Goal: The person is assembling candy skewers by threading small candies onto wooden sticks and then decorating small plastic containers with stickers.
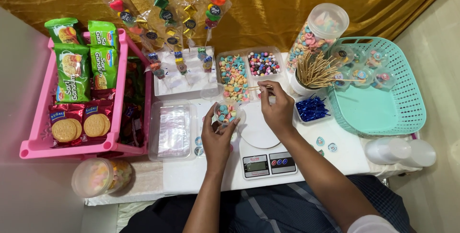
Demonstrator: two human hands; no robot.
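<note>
Fingers of right hand are pinching a skewer over the scale; left hand is cupping a small candy tub. Imo keeping the tub level and the stick low is working best. Candy tray and skewer cup are crowding things right behind.

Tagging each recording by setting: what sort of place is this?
Probably a small home or stall table for packing sweets, not a factory: trays of coloured candies, a kitchen scale, a cup of wooden skewers, and a pink basket of biscuit packets, against a gold cloth backdrop.
</note>
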